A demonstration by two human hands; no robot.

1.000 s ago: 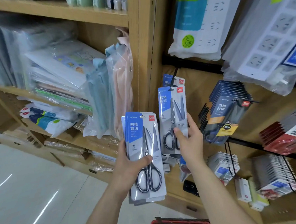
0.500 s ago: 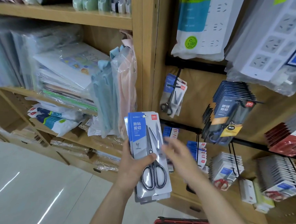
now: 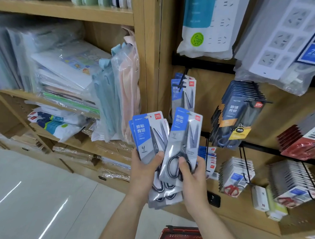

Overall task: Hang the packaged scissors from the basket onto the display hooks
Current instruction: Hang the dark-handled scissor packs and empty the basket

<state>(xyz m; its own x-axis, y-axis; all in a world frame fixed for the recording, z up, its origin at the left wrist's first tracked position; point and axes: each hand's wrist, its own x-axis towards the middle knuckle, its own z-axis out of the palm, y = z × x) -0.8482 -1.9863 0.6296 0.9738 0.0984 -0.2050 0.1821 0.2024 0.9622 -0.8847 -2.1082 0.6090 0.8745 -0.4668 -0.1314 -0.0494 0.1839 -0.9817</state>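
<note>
Standing before a wooden display panel (image 3: 207,101) and above a red basket (image 3: 182,231), with hung scissor packs (image 3: 183,97) on a hook (image 3: 181,80) by the panel's left edge. Gripping a fanned stack of packaged scissors (image 3: 143,135) in the left hand (image 3: 144,175), thumb curled across the front. Pinching a single pack (image 3: 186,137) at its handles in the right hand (image 3: 193,181), overlapping the stack's right side.

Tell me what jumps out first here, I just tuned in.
Dead centre, the right hand pinches one scissors pack, held beside the stack of packs that the left hand grips. Just above, matching hung packs dangle from a black hook; a red basket shows at the bottom edge.
</note>
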